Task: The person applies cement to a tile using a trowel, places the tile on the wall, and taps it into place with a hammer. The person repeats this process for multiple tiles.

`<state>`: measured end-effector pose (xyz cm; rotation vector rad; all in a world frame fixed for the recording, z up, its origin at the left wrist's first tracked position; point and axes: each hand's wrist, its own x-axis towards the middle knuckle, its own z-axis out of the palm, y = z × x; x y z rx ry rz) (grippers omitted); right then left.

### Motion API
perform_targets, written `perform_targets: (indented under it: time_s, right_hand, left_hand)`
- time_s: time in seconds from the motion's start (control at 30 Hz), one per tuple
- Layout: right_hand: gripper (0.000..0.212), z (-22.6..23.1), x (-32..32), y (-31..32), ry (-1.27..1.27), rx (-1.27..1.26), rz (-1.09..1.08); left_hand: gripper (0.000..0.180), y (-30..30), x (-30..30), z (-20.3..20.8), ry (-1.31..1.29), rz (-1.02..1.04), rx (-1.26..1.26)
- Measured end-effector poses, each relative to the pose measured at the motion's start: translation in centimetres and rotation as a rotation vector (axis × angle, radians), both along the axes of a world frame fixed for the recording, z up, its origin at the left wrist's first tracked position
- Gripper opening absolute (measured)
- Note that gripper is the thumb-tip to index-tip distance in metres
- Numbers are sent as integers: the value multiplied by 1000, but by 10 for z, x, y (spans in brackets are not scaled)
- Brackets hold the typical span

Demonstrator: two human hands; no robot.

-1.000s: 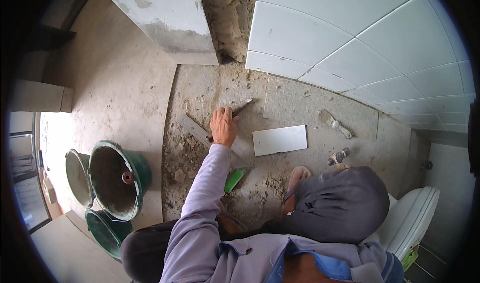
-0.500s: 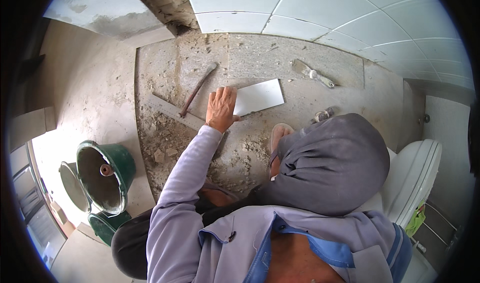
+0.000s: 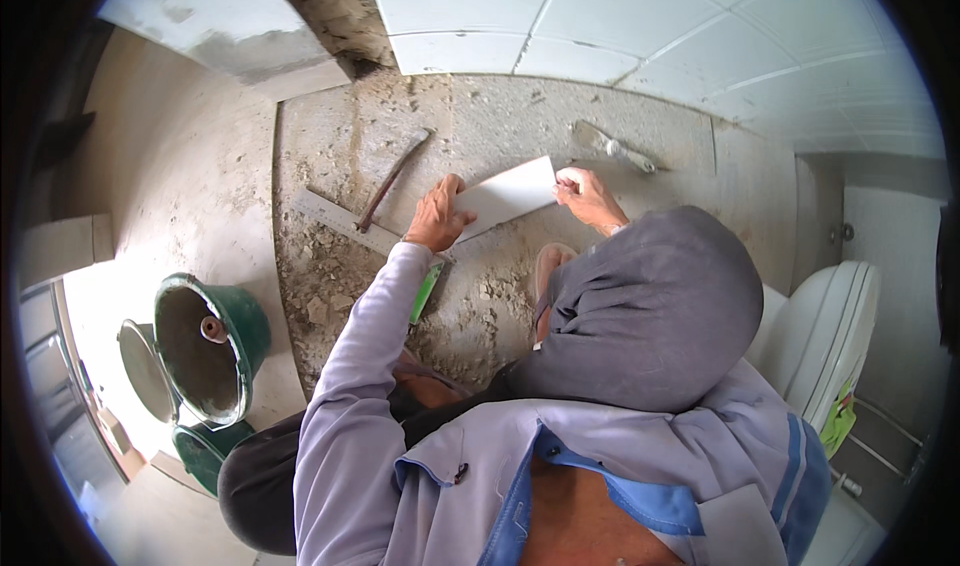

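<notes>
A white rectangular piece of tile (image 3: 508, 198) lies between my hands, low over the dusty floor. Wrapped over its left end is my left hand (image 3: 438, 214), fingers closed on the edge. My right hand (image 3: 588, 200) pinches the corner at the tile's right end. Left of the tile lies a hammer (image 3: 392, 181) with a dark, slim handle. Its lower end meets a flat grey metal straightedge (image 3: 335, 214). Below my left wrist, a bright green strip-like thing (image 3: 427, 291) shows, partly hidden by my sleeve.
A putty knife (image 3: 612, 146) lies beyond my right hand, near the white tiled wall (image 3: 640, 36). Mortar rubble (image 3: 325, 286) covers the floor at left. Green buckets (image 3: 210, 351) stand further left; a white toilet (image 3: 825, 351) is at right. My knee juts up in between.
My right hand has come into view and taken hold of the tile's right end. The tile has shifted slightly left. The green thing now shows below my left wrist.
</notes>
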<state>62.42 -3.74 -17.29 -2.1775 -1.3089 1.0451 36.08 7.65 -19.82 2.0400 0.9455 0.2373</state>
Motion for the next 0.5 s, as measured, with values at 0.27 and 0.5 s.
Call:
perform_targets:
  time_s: [0.27, 0.5]
  right_hand:
    - [16, 178, -26, 116, -282, 407, 401]
    - [23, 293, -135, 256, -735, 528, 825]
  left_hand:
    - [36, 75, 10, 66, -581, 484, -103]
    - [36, 134, 40, 78, -1602, 1111, -753]
